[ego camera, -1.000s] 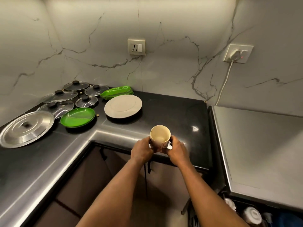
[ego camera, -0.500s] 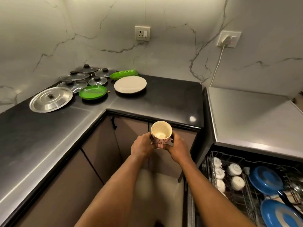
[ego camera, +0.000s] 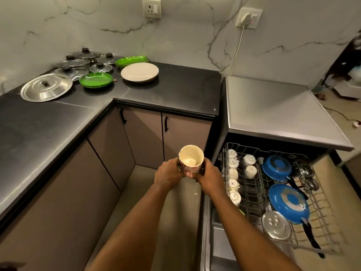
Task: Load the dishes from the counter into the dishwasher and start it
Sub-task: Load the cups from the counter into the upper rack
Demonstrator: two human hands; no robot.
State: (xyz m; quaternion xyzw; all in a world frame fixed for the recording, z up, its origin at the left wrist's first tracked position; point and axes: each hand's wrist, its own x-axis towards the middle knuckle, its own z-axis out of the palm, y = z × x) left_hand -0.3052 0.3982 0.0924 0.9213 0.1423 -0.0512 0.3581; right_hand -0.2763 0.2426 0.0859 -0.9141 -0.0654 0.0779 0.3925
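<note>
A cream mug [ego camera: 191,158] with a red flower pattern is upright in front of me, above the floor. My left hand [ego camera: 168,174] and my right hand [ego camera: 209,178] both grip its sides. To its right the dishwasher [ego camera: 273,114] stands open, its wire rack [ego camera: 252,189] pulled out. The rack carries several upturned white cups [ego camera: 233,163], two blue pans [ego camera: 288,203] and a steel lid [ego camera: 276,225]. On the black counter [ego camera: 175,89] lie a cream plate [ego camera: 139,71], a green plate [ego camera: 96,79], a stack of green plates [ego camera: 131,60], several glass lids [ego camera: 86,57] and a large steel lid [ego camera: 46,87].
Brown cabinet doors [ego camera: 144,137] close off the corner under the counter. A white cable [ego camera: 237,49] runs down from a wall socket [ego camera: 248,18] behind the dishwasher. Ladles [ego camera: 307,177] lie at the rack's right side. Floor space lies between the cabinets and the dishwasher.
The mug has come off the counter edge and travelled back and down with both hands. My view has pulled back, and the open dishwasher rack has come into sight.
</note>
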